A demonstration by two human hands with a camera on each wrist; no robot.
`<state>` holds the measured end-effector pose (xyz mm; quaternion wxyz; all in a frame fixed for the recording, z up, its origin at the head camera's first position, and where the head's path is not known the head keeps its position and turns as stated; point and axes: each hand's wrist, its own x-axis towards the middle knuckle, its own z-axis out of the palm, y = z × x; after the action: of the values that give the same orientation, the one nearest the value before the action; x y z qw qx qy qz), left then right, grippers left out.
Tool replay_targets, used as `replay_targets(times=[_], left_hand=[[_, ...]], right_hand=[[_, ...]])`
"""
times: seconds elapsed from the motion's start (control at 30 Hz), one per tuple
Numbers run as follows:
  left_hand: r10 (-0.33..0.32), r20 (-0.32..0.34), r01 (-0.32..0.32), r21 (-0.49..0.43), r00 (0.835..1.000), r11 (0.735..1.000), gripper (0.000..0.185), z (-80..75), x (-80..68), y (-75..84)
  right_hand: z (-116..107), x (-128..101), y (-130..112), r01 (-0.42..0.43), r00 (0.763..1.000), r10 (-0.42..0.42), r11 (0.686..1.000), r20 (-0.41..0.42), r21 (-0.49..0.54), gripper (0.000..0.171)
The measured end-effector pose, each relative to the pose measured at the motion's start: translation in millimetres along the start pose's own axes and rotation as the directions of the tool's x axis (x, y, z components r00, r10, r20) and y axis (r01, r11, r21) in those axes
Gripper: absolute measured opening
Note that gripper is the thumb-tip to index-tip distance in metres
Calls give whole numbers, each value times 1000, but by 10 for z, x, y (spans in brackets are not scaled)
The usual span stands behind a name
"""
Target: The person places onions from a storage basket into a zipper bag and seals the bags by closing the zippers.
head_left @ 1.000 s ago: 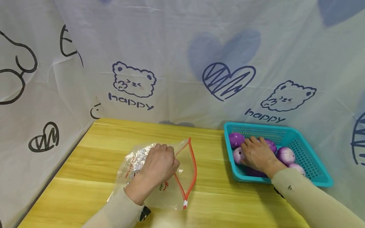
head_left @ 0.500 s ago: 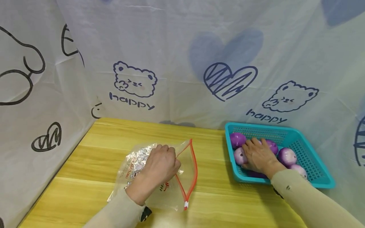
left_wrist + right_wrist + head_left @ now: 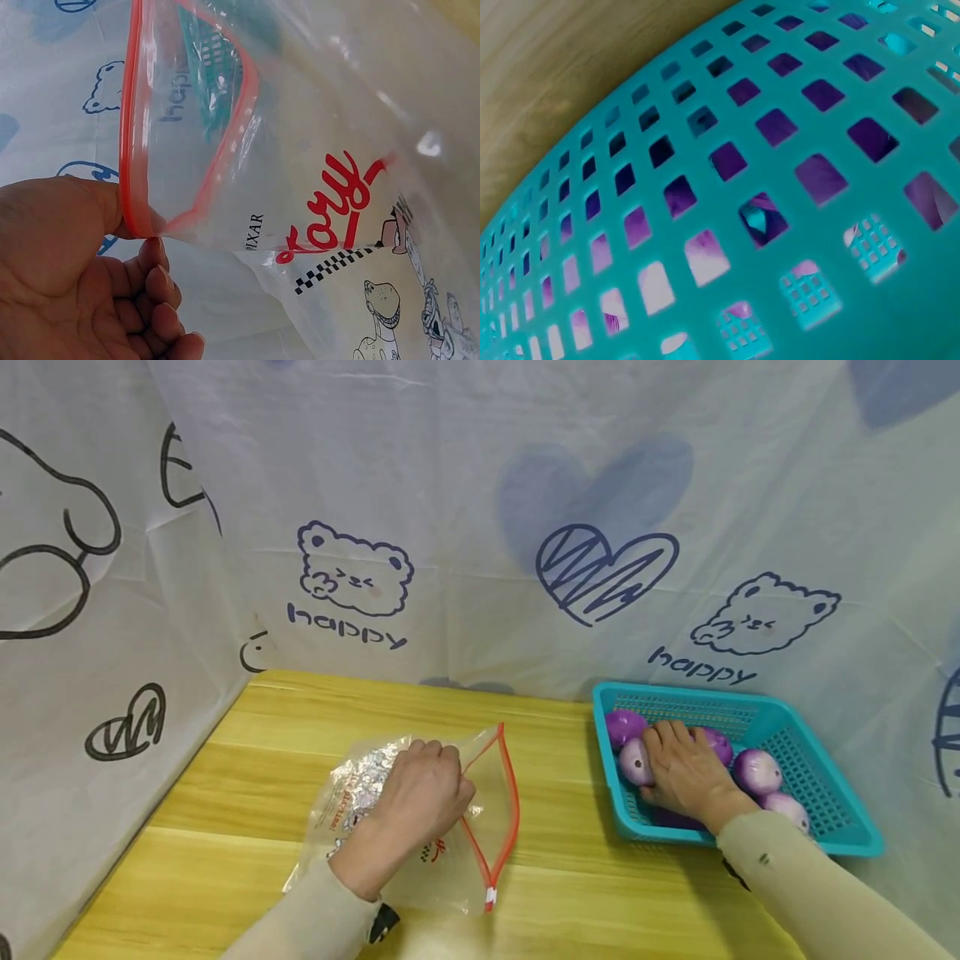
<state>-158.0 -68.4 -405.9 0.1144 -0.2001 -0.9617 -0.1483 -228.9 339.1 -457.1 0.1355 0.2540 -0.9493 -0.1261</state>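
In the head view my left hand point(image 3: 423, 785) is over the clear zip bag point(image 3: 457, 877). Its thumb and fingers pinch the corner of the bag's red-edged mouth point(image 3: 135, 112), as the left wrist view shows, and the mouth gapes. My right hand point(image 3: 686, 772) reaches into the turquoise basket point(image 3: 825, 777). There its curled fingers and thumb hold a pale purple onion point(image 3: 636, 762) by its right side; part of that onion is covered by the hand. Through the holes of the basket wall point(image 3: 795, 225), the right wrist view gives only patches of purple.
Several other onions lie in the basket, among them a dark purple onion point(image 3: 625, 727) at its left and a two-toned onion point(image 3: 757, 771) right of my hand. A yellow wood-grain table point(image 3: 555, 885) carries everything. A printed white cloth point(image 3: 465, 485) hangs behind.
The onion at my right fingers has shifted slightly right and up with the hand. My left hand and the bag have stayed in place.
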Motion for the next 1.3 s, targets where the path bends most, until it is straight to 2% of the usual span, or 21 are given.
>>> replay_targets(times=[0.23, 0.4, 0.77, 1.03, 1.3], left_hand=[[-3, 5, 3, -13, 1000, 1000, 25, 3, 5, -9], [-7, 0, 7, -18, 1000, 1000, 24, 2, 17, -10], [20, -41, -20, 3, 999, 1000, 27, -42, 30, -23], [14, -20, -14, 6, 1000, 1000, 26, -69, 44, -13], [24, -32, -24, 14, 999, 1000, 28, -97, 78, -13]], right_hand=[[11, 6, 75, 50, 991, -58, 996, -118, -68, 85], [-60, 39, 98, 52, 985, -67, 994, -160, -99, 85], [-233, 172, 113, 50, 952, -87, 990, -294, -131, 67], [-420, 271, 26, 79, 934, -117, 989, -337, -126, 61], [-605, 360, -173, 142, 897, -185, 981, -402, -135, 57]])
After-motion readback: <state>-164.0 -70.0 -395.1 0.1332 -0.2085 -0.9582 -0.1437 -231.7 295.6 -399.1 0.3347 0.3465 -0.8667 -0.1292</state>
